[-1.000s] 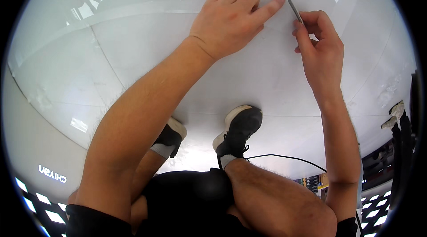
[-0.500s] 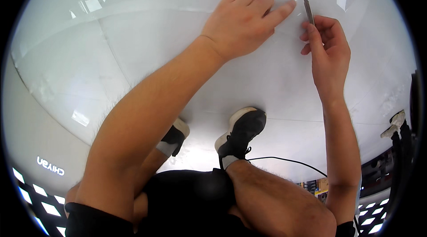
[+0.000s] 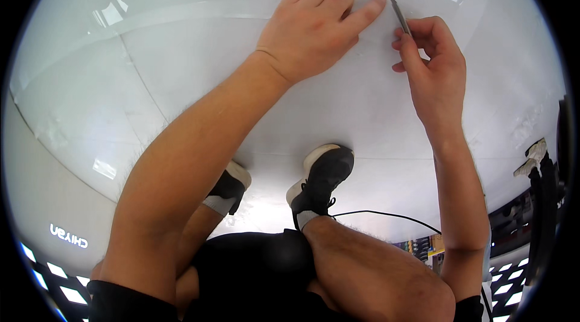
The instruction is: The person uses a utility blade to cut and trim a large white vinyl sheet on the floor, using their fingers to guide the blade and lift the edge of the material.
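Observation:
A glossy white curved panel (image 3: 356, 104) lies under both my hands. My left hand (image 3: 308, 32) rests on it, index finger stretched to the right and the other fingers bent; its thumb is hidden, and no object shows in it. Between the thumb and fingers of my right hand (image 3: 441, 59) is a slim craft knife (image 3: 400, 17). Its pointed blade slants up and left, with the tip very close to my left index fingertip. Whether the blade touches the panel I cannot tell.
Below the hands are my black shoes (image 3: 329, 171) and a thin black cable (image 3: 393, 215). A grey-white panel with lettering (image 3: 68, 235) curves along the left. Shelved goods (image 3: 423, 246) show at lower right, near a dark upright object with a pale cloth-like piece (image 3: 533, 156).
Both hands appear slightly farther left, partly because the whole view has shifted. The knife leans more to the left, and its tip is nearer my left index fingertip.

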`<state>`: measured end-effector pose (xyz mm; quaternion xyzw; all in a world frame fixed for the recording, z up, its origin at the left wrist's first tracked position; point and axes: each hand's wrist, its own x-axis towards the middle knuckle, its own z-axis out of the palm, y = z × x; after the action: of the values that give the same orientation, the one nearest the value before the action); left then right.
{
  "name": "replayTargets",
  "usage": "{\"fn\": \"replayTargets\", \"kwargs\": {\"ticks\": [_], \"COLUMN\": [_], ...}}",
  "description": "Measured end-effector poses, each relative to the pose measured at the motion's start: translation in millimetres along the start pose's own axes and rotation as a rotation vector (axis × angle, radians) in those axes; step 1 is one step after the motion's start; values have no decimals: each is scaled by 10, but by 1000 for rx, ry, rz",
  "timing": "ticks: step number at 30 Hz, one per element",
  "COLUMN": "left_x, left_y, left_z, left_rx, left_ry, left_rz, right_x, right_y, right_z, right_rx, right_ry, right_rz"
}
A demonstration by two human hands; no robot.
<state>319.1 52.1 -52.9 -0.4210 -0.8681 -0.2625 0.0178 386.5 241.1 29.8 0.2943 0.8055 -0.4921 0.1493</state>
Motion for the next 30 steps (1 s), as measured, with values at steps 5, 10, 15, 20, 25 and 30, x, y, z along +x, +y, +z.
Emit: {"fn": "replayTargets", "kwargs": {"ticks": [5,10,15,20,25,30], "left_x": [3,2,17,20,9,13], "left_y": [3,1,2,-14,-16,-20], "left_z": [14,18,16,36,41,56], "left_rx": [22,41,30,41,44,55], "left_ry": [4,3,5,13,20,36], "left_rz": [10,16,19,31,31,39], "right_x": [3,-5,14,49,-4,23], "right_y": [37,94,163,167,71,26], "right_z": [28,74,121,172,90,53], "right_rx": [57,109,189,261,166,84], "right_ry": [14,38,75,101,48,16], "right_rz": [7,19,-20,-23,-3,-19]}}
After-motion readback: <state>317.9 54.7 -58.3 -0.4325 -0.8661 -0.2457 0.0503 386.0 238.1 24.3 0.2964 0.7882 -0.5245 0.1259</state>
